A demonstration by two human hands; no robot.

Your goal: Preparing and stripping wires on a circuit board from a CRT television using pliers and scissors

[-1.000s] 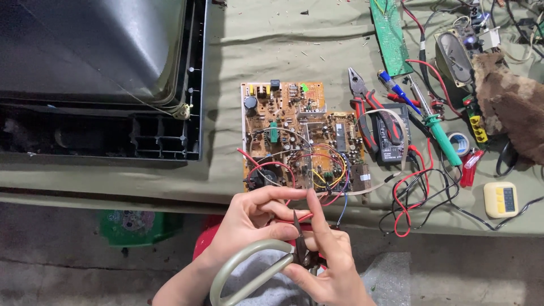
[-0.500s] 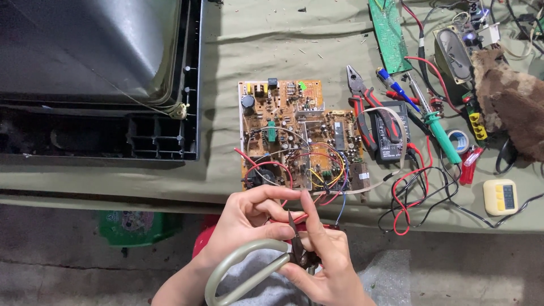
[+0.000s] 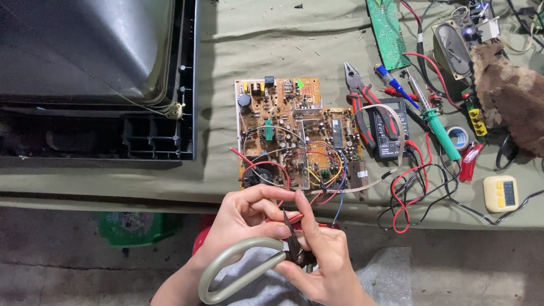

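my left hand (image 3: 249, 218) sits low centre of the frame, fingers closed on a thin red wire (image 3: 294, 216); my right hand (image 3: 323, 260) below it grips the scissors (image 3: 249, 269), whose pale looped handles dwarf the short dark blades. the blades meet the wire right beside my fingertips, so a slip could nick skin or cut it through. the wire is slim and glossy red, running up to the brown circuit board (image 3: 294, 136) at mid-frame.
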